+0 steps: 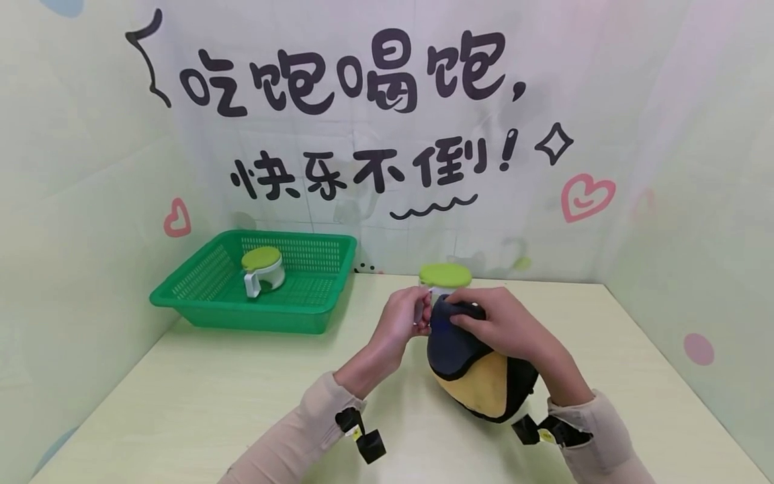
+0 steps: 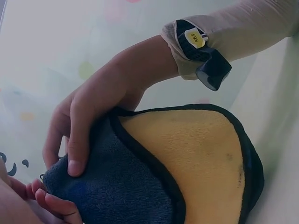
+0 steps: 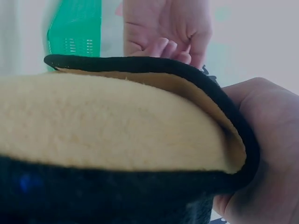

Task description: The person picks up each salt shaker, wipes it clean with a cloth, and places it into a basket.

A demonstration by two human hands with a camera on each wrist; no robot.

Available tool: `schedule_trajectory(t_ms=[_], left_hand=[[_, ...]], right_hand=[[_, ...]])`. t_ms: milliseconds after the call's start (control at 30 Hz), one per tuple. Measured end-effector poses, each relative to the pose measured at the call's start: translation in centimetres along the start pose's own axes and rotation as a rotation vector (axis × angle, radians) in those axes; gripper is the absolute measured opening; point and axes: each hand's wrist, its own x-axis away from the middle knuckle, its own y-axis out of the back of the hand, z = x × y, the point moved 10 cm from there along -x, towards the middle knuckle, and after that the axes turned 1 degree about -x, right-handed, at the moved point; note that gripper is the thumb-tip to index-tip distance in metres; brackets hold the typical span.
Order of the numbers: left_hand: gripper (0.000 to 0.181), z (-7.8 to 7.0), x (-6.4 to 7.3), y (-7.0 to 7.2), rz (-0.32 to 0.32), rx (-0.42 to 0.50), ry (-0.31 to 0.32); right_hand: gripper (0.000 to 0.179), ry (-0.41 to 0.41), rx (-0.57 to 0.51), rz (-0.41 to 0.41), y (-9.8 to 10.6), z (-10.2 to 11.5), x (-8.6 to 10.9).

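My right hand (image 1: 498, 319) grips a folded two-sided cloth (image 1: 478, 390), dark blue on one face and yellow on the other, with a black edge. The cloth hangs down in front of a seasoning jar (image 1: 445, 274) with a green lid, hiding most of its body. My left hand (image 1: 402, 319) has its fingers curled at the left side of this jar, where its handle is mostly covered. In the left wrist view, the right thumb presses on the blue face of the cloth (image 2: 135, 182), close to the left fingertips (image 2: 58, 207).
A green plastic basket (image 1: 254, 319) stands at the back left of the pale table (image 1: 242, 396). Inside it is a second jar (image 1: 266, 269) with a green lid and a white handle. A printed curtain (image 1: 363, 128) closes off the back and sides.
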Motion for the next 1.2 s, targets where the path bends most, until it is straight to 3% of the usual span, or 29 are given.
schedule_trajectory(t_ms=[400,800,1067,1200], left_hand=[[0.027,-0.4,0.0,0.1,0.006,0.038,-0.025],[0.027,-0.4,-0.1,0.1,-0.024,-0.026,-0.017],[0.029,-0.5,0.1,0.1,-0.014,-0.032,-0.018],[0.03,-0.7,0.2,0.1,-0.002,-0.031,-0.019]], right_hand=[[0.019,0.026,0.019,0.127,-2.0,0.0,-0.1],[0.02,0.032,0.022,-0.054,0.0,0.2,-0.4],[0.019,0.052,0.002,-0.077,0.1,0.4,-0.3],[0.02,0.036,-0.014,-0.046,-0.3,0.2,-0.3]])
